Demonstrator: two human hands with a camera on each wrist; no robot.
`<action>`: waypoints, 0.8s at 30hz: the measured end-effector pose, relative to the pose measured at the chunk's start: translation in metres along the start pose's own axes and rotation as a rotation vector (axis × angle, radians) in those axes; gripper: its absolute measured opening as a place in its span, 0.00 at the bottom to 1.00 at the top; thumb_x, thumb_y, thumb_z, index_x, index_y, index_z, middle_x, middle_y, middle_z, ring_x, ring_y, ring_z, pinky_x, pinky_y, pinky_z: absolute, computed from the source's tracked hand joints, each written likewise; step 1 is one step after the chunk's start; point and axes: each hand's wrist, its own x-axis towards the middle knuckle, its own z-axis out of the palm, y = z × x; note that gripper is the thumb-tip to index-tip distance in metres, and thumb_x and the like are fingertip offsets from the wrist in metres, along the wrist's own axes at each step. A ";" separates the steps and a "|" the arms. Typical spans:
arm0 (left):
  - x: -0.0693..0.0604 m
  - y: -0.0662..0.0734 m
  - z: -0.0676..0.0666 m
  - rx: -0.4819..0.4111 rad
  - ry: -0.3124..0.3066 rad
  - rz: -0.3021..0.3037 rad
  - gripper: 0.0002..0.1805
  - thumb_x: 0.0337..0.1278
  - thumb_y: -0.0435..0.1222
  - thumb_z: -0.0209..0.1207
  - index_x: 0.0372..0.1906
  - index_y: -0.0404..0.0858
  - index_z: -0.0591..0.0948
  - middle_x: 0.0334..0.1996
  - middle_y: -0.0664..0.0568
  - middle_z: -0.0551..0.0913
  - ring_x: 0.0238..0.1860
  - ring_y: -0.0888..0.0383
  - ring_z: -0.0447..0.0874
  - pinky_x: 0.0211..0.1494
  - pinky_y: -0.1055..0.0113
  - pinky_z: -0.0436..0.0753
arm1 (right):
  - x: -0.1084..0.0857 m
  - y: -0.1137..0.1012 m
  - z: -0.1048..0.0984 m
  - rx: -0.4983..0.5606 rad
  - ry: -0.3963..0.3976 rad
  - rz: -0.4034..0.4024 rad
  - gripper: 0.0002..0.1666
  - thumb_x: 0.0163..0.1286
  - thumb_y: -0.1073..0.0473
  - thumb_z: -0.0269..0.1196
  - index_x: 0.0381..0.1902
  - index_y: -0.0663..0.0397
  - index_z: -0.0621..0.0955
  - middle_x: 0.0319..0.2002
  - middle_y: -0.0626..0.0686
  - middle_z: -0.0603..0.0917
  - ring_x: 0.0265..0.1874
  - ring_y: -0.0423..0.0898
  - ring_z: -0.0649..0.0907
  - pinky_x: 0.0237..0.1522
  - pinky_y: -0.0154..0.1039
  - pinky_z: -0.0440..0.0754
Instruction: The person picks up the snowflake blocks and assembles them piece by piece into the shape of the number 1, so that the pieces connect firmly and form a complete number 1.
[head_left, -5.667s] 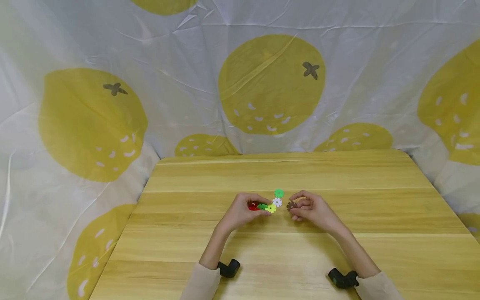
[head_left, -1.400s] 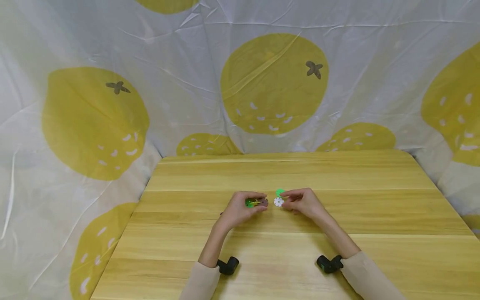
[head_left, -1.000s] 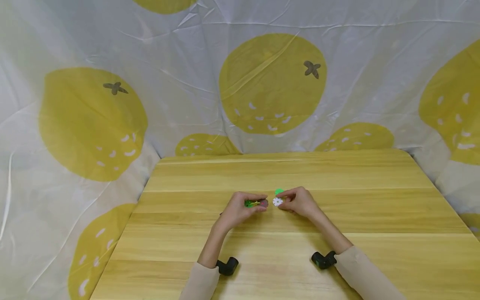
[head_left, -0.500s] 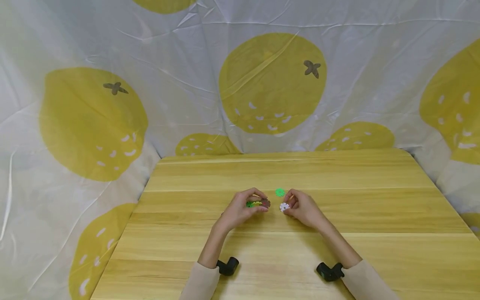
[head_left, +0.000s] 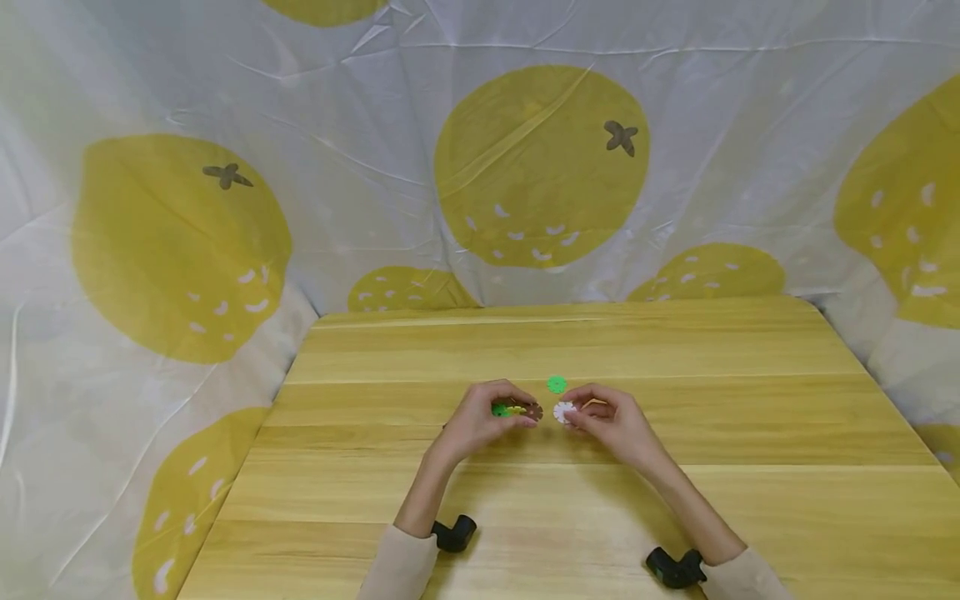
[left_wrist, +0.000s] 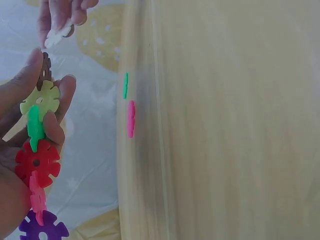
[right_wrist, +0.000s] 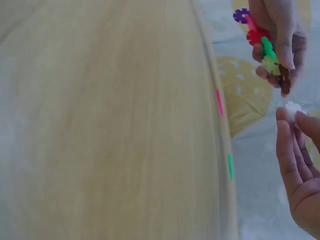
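Note:
My left hand (head_left: pixel 474 418) grips a chain of notched, flower-shaped plastic discs slotted together. In the left wrist view the chain runs from a purple disc (left_wrist: pixel 44 228) through pink (left_wrist: pixel 37 200), red (left_wrist: pixel 37 162), green and yellow discs to a brown disc (left_wrist: pixel 45 71) at its tip, between thumb and fingers. My right hand (head_left: pixel 621 427) pinches a white disc (head_left: pixel 562 412) between thumb and fingertips. A small gap separates the white disc from the brown one. Just beyond both hands, a loose green disc (head_left: pixel 557 384) lies on the table.
Another loose disc, pink (left_wrist: pixel 131 119), lies on the wooden table (head_left: pixel 675 350) near the green one; in the head view it does not show. A lemon-print cloth (head_left: pixel 375 192) hangs behind the table. Each wrist carries a black camera (head_left: pixel 453 533).
The brown disc, earlier in my right hand, now sits at the chain's tip. My right hand has picked the white disc up from beside the loose green one and brought it near the chain.

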 end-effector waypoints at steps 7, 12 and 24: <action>-0.001 0.002 0.002 0.008 -0.001 0.029 0.15 0.57 0.35 0.73 0.50 0.39 0.89 0.43 0.52 0.90 0.48 0.56 0.89 0.53 0.68 0.86 | -0.001 0.000 0.006 -0.024 0.003 -0.064 0.13 0.72 0.64 0.67 0.53 0.61 0.85 0.45 0.66 0.88 0.40 0.58 0.91 0.46 0.49 0.90; -0.001 0.002 0.004 0.008 -0.006 0.034 0.15 0.57 0.34 0.73 0.50 0.39 0.89 0.43 0.53 0.90 0.48 0.56 0.90 0.53 0.67 0.87 | -0.004 -0.003 0.007 -0.048 0.027 -0.083 0.14 0.72 0.63 0.68 0.53 0.61 0.87 0.45 0.65 0.90 0.38 0.56 0.91 0.44 0.49 0.90; 0.001 0.001 0.005 0.033 -0.008 0.032 0.14 0.57 0.35 0.73 0.49 0.40 0.90 0.43 0.53 0.90 0.48 0.58 0.89 0.54 0.68 0.86 | -0.006 -0.009 0.005 -0.133 0.072 -0.099 0.14 0.71 0.60 0.70 0.52 0.57 0.89 0.45 0.60 0.92 0.37 0.53 0.91 0.39 0.45 0.90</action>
